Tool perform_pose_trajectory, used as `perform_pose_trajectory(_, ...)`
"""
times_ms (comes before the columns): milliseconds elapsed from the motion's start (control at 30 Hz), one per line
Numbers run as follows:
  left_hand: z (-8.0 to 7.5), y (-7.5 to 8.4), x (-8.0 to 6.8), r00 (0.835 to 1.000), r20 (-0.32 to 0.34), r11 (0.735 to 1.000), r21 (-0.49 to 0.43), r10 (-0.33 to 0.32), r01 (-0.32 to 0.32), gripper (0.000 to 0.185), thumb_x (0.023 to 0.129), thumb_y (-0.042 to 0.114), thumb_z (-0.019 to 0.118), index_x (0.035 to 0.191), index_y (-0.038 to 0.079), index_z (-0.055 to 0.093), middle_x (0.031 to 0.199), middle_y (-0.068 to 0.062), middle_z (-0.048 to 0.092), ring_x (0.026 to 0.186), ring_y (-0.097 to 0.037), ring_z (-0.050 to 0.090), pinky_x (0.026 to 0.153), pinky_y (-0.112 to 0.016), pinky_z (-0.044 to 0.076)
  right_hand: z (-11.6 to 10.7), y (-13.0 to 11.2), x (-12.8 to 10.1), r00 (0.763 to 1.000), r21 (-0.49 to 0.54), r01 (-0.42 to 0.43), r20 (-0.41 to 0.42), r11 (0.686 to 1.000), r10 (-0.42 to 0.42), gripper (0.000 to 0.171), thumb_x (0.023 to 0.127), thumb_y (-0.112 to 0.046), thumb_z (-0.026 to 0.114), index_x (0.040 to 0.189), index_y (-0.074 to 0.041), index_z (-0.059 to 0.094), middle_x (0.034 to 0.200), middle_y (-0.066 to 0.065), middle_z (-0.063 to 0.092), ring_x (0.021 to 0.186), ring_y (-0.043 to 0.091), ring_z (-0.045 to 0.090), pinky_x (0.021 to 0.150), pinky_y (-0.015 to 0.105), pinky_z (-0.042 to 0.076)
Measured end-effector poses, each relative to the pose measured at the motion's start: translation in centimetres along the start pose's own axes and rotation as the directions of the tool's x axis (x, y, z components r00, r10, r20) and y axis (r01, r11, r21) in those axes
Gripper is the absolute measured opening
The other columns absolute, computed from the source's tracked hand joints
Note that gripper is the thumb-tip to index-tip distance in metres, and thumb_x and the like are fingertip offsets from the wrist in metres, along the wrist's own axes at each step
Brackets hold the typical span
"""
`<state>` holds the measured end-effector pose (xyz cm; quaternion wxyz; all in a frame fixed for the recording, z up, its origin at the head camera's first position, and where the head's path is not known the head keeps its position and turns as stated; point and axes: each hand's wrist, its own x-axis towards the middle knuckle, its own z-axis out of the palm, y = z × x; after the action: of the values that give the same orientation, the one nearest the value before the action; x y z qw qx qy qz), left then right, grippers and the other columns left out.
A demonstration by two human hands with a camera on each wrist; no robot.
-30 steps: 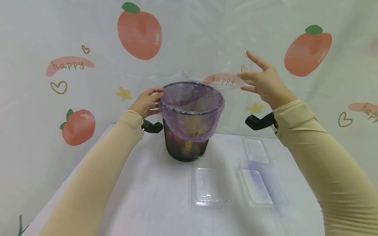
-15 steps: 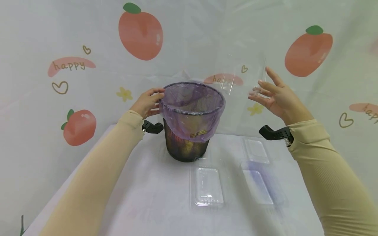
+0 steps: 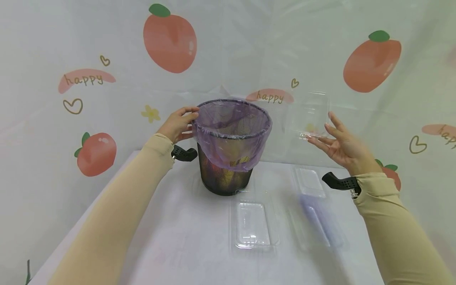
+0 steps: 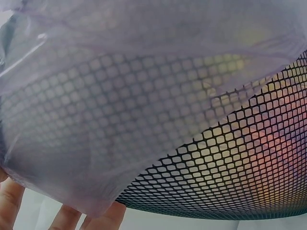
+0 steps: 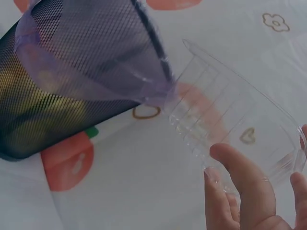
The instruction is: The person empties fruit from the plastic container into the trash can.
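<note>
A black mesh wastebasket (image 3: 221, 178) stands upright, lined with a purple plastic bag (image 3: 231, 148) folded over its rim. My left hand (image 3: 179, 124) grips the rim on its left side. In the left wrist view, fingertips (image 4: 103, 218) show at the hanging edge of the bag. My right hand (image 3: 343, 144) holds a clear plastic food container (image 3: 310, 114) up in the air, right of the basket. The right wrist view shows the container (image 5: 225, 100) with its ribbed wall and the thumb and fingers at its near edge.
Clear plastic containers lie on the white table: one in front of the basket (image 3: 252, 225), one at the right (image 3: 308, 223) over a purple patch, another farther back (image 3: 309, 182). A white cloth printed with fruit (image 3: 171, 43) hangs behind.
My right hand has moved down and to the right, taking the clear container away from above the basket's right side. The left hand stays at the rim.
</note>
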<state>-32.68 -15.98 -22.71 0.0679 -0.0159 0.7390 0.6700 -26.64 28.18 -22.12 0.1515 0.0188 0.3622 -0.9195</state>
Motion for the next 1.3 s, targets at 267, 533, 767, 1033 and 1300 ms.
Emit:
perform_pose_trajectory(267, -0.1, 0.0, 0.0, 1.000, -0.008, 1.000, -0.011, 0.002, -0.002, 0.043, 0.103, 0.029, 0.047, 0.146, 0.024, 0.042, 0.122, -0.003, 0.047, 0.118, -0.025, 0.050, 0.103, -0.041, 0.045, -3.4, 1.8, 0.1, 0.997, 0.030, -0.051, 0.053, 0.998, 0.049, 0.044, 0.101, -0.004, 0.045, 0.126, -0.036, 0.062, 0.156, -0.016, -0.026, 0.147, 0.021, -0.015, 0.103, 0.039, 0.044)
perform_pose_trajectory(533, 0.0, -0.1, 0.0, 1.000, -0.011, 1.000, -0.014, 0.002, -0.002, 0.042, 0.103, 0.029, 0.047, 0.145, 0.024, 0.043, 0.118, -0.002, 0.049, 0.108, -0.020, 0.053, 0.102, -0.040, 0.046, -6.1, 4.4, 0.9, 0.994, -0.187, -0.098, 0.034, 0.977, 0.107, 0.071, 0.102, -0.004, 0.043, 0.152, -0.045, 0.014, 0.157, 0.011, -0.027, 0.101, 0.030, 0.066, 0.102, 0.037, 0.046)
perform_pose_trajectory(767, 0.1, -0.1, 0.0, 1.000, -0.013, 1.000, -0.017, -0.002, 0.002, 0.042, 0.103, 0.029, 0.047, 0.145, 0.025, 0.044, 0.114, -0.001, 0.049, 0.106, -0.018, 0.053, 0.102, -0.040, 0.046, -7.6, 6.7, 1.8, 0.991, -0.352, -0.132, -0.028, 0.927, 0.131, 0.078, 0.102, -0.006, 0.044, 0.155, -0.034, -0.006, 0.156, 0.017, -0.027, 0.093, 0.024, 0.068, 0.097, 0.033, 0.049)
perform_pose_trajectory(1033, 0.2, 0.0, -0.1, 1.000, -0.015, 1.000, 0.001, -0.001, 0.001, 0.042, 0.103, 0.030, 0.047, 0.145, 0.026, 0.044, 0.115, -0.001, 0.049, 0.113, -0.022, 0.053, 0.103, -0.040, 0.046, -8.5, 8.4, 2.8, 0.988, -0.509, -0.150, -0.043, 0.847, 0.149, 0.081, 0.101, -0.007, 0.048, 0.155, -0.024, -0.010, 0.155, 0.025, -0.023, 0.096, 0.021, 0.064, 0.098, 0.033, 0.049)
perform_pose_trajectory(1300, 0.2, 0.0, -0.2, 1.000, -0.018, 1.000, -0.009, 0.002, -0.002, 0.042, 0.103, 0.029, 0.047, 0.145, 0.025, 0.043, 0.119, -0.002, 0.048, 0.115, -0.023, 0.052, 0.102, -0.040, 0.046, -8.3, 9.9, 4.0, 0.984, -0.583, -0.176, -0.117, 0.794, 0.132, 0.077, 0.102, -0.008, 0.048, 0.156, -0.021, -0.004, 0.155, 0.032, -0.011, 0.108, 0.028, 0.053, 0.101, 0.034, 0.047)
